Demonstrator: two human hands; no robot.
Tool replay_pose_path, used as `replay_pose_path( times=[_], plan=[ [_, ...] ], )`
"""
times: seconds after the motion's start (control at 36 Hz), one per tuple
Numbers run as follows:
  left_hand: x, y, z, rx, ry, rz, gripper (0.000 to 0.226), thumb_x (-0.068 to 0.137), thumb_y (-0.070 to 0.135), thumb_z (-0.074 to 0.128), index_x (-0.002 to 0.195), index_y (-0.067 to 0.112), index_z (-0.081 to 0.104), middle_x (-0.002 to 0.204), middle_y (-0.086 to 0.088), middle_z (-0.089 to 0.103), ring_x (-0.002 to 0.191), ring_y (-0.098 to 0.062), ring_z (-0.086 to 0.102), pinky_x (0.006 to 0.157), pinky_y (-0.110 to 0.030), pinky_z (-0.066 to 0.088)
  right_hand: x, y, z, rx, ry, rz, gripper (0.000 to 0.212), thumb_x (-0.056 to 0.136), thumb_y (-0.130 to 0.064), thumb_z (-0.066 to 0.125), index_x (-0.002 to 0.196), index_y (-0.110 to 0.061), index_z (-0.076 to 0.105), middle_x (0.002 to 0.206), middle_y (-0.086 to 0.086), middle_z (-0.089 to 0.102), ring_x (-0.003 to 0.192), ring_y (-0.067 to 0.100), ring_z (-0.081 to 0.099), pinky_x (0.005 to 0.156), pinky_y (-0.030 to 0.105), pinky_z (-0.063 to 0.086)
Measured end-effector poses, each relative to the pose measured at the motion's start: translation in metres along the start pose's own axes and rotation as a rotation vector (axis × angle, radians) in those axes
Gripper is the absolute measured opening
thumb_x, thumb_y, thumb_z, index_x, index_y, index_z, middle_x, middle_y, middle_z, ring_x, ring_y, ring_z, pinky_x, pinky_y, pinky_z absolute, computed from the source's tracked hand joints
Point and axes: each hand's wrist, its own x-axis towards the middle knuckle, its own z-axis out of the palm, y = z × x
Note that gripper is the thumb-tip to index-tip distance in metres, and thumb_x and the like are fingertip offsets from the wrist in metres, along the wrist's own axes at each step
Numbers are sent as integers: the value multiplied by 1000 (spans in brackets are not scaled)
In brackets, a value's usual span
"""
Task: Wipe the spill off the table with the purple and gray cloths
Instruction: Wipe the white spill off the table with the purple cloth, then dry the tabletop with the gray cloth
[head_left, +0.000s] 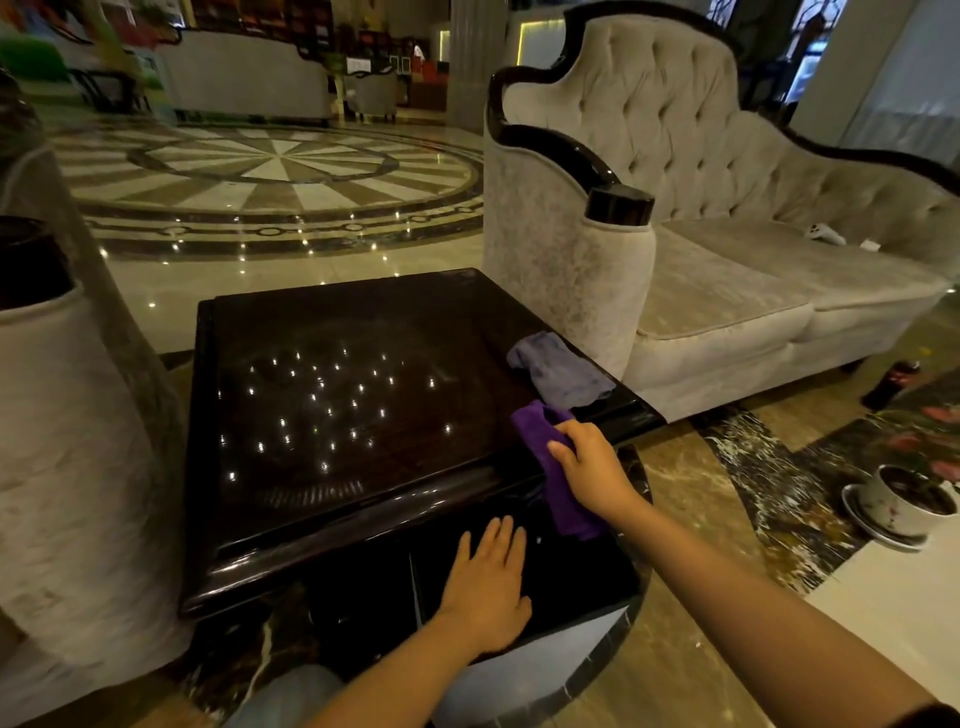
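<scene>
i find no writing or brand i can read anywhere here; the dark bottle (889, 385) on the floor beside the sofa (727, 249) has a red label, too small to make out.

my right hand (587, 467) reaches forward from a long bare forearm, knuckles up, fingers curled closed around the purple cloth (558, 478) at the counter's (337, 415) near right corner. my left hand (488, 582) lies flat and spread, palm down, holding nothing, on the dark lower surface just in front of the counter's near edge.

the purple cloth is a vivid violet, bunched at the top where it sits on the counter's near right corner, with the rest trailing down over the near edge below my wrist. the gray cloth (558, 371) is a dull bluish gray, crumpled in a loose heap along the right edge of the counter, just beyond the purple one; i cannot tell whether the two touch.

the counter top is glossy dark wood, speckled with reflected points of light; i cannot pick out the spill on it. a potted plant (906, 501) stands on the floor to the right.
</scene>
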Motion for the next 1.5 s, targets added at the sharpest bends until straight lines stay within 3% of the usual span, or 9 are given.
replay_pose_path(
  times=[0.11,0.22,0.36,0.58,0.67,0.83,1.19,1.39,1.5],
  plan=[
    [2,0,-4,-152,156,-34,78,92,31,41,145,13,-12,157,-8,-11,145,-22,0,119,-41,7,-1,6,-1,-11,-10,12,17,91,-15,49,104,-7,56,111,17,55,97,23,51,80,26,34],
    [7,8,-17,-129,257,95,80,91,34,39,142,18,-20,155,1,-20,143,-16,-15,114,-34,-10,1,6,-1,26,-7,18,17,91,-15,48,105,-7,55,111,17,55,91,15,47,79,24,33],
    [14,8,-30,128,256,130,72,93,38,32,145,14,-13,157,-4,-15,142,-19,-19,108,-39,-21,10,-1,-8,73,13,-20,16,91,-14,47,103,-7,56,107,16,57,92,18,51,78,25,35],
    [31,-70,-91,100,468,-161,61,93,41,32,147,27,6,158,-5,-6,145,-25,-8,115,-49,-2,64,-25,-34,117,113,-115,21,92,-14,47,105,-2,59,105,17,62,92,21,53,68,19,32],
    [38,-117,-105,32,453,-347,57,95,45,28,146,33,7,158,-3,-3,145,-26,-5,115,-51,2,93,-30,-36,74,96,-105,26,92,-18,46,110,-4,58,112,19,60,104,30,55,86,36,42],
    [67,-183,-120,-107,290,-544,54,95,51,20,145,38,4,158,-2,-5,145,-26,-5,115,-52,2,158,-30,-34,-6,117,-92,30,92,-20,46,114,-4,57,112,24,62,102,36,57,86,39,44],
    [107,-214,-117,-167,145,-588,54,93,57,19,143,45,1,158,2,-9,144,-24,-12,113,-57,-4,300,-1,-5,-226,18,-13,33,93,-13,37,120,1,49,127,27,50,116,41,45,98,46,36],
    [108,-215,-114,-168,154,-590,54,92,57,19,142,46,1,157,4,-11,143,-21,-15,113,-57,-6,334,10,37,-359,-159,36,38,96,-19,36,132,-8,37,139,25,34,124,41,37,104,46,34],
    [109,-216,-117,-174,145,-586,54,92,57,20,142,47,3,157,4,-10,144,-21,-15,113,-57,-5,328,25,54,-247,-304,80,45,95,-18,39,138,-9,29,152,17,20,138,34,21,112,41,21]
  ],
)
